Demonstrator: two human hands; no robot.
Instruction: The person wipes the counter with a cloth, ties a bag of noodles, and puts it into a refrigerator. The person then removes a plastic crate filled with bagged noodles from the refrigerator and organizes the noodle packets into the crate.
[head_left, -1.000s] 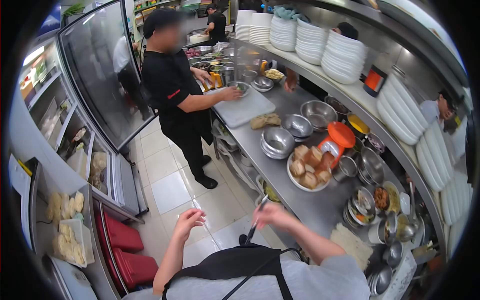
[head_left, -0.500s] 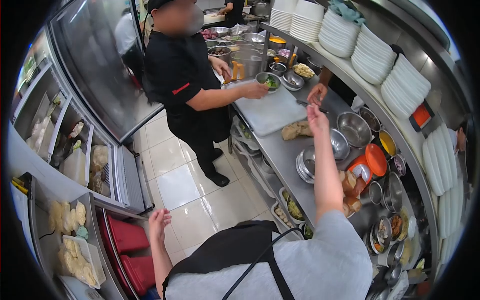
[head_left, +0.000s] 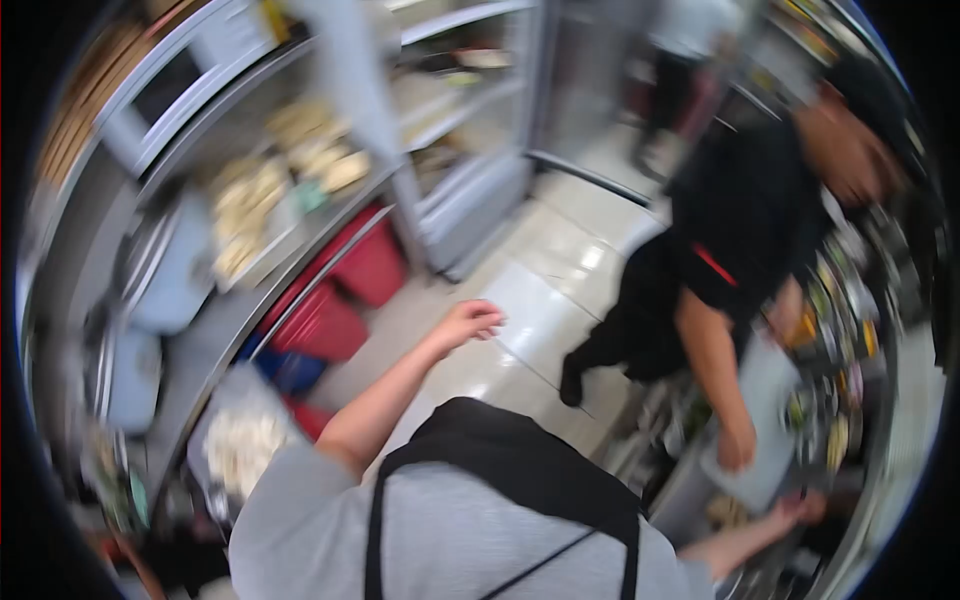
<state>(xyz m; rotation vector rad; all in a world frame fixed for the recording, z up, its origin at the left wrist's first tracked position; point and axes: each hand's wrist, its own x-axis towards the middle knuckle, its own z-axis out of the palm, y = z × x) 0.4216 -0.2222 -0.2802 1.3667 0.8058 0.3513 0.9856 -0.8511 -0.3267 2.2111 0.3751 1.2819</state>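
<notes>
My left hand [head_left: 468, 325] is raised over the tiled floor in the middle of the view, fingers loosely curled, nothing visible in it. At the lower right my right hand [head_left: 795, 508] reaches over the steel counter, near the end of a white cutting board [head_left: 755, 475]. Another person's hand seems to meet it there; blur hides its fingers and anything in them. A co-worker in black [head_left: 730, 210] stands at the board, one hand over it. A brown crumpled item [head_left: 727, 512] lies beside the board, near my right forearm.
On the left, a steel counter holds a tray of pale yellow food [head_left: 245, 215], with red bins [head_left: 320, 325] below. A container of whitish food [head_left: 243, 450] is at the lower left. An open glass-door fridge [head_left: 470, 130] stands at the back.
The view has swung left, bringing the left counter nearer the middle. A dark slim utensil was in my right hand a second ago; half a second ago that hand met another person's hand over the counter.
</notes>
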